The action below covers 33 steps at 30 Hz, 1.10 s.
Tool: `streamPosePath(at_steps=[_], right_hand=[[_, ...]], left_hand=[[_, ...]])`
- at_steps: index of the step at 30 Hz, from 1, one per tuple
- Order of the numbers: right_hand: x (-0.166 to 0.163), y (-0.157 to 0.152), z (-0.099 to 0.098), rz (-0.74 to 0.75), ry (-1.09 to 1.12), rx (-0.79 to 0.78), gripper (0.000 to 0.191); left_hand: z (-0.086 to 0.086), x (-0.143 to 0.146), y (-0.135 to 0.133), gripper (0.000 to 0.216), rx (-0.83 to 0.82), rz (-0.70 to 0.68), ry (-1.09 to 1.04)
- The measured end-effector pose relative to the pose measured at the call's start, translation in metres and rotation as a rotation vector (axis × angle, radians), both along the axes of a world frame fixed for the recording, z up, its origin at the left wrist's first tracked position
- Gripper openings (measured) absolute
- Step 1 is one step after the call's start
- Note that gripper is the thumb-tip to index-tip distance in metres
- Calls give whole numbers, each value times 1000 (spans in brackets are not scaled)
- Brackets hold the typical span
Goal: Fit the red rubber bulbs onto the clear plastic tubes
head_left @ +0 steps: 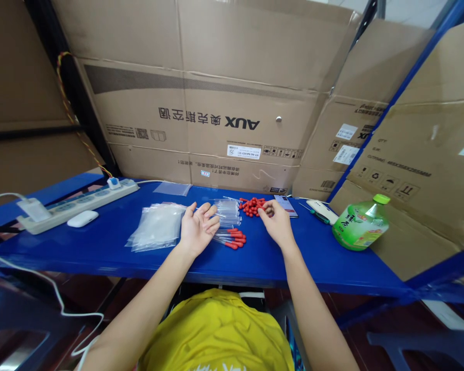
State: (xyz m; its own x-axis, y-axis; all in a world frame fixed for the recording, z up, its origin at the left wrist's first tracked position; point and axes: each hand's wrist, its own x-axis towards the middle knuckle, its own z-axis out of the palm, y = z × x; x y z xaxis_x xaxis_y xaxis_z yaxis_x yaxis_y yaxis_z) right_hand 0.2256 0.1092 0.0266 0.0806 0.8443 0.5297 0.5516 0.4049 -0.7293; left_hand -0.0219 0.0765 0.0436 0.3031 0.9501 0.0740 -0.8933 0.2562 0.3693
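Now, the left hand [198, 229] is palm up, thumb and fingers apart, beside clear tubes [227, 212] on a shiny blue table [317, 263]. The right hand [277, 222] is at the red bulbs [250, 207]; I cannot tell if it pinches one. Big brown cardboard [147, 38] stands behind and on both sides.

We think this is a little workshop. In front of us is a blue table [344, 268], with big cardboard sheets [216, 82] standing up like walls next to a blue bar [393, 103]. On the table we see piles of clear tubes [228, 212] and red tips [250, 207], some plastic bags [156, 229], a power strip [81, 205] and a tool with a green handle [320, 217].
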Motion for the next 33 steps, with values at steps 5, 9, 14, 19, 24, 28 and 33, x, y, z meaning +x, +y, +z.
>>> streamPosePath(at_steps=[5,9,14,19,24,28,33], right_hand=[[-34,-19,8,312,64,-27,19],[-54,-31,9,413,62,-22,21],[-62,-33,6,420,87,-22,18],[-66,-33,3,437,115,-27,18],[-68,-34,3,452,89,-31,18],[-69,-36,5,468,82,-48,16],[-68,-38,5,482,110,-75,18]], left_hand=[[3,1,-3,36,47,28,-15],[5,2,-5,36,80,35,-23],[7,3,-8,37,99,33,-49],[9,5,-9,38,104,19,-36],[9,4,-10,43,108,25,-32],[10,6,-9,43,94,20,-17],[12,11,-9,43,48,16,17]])
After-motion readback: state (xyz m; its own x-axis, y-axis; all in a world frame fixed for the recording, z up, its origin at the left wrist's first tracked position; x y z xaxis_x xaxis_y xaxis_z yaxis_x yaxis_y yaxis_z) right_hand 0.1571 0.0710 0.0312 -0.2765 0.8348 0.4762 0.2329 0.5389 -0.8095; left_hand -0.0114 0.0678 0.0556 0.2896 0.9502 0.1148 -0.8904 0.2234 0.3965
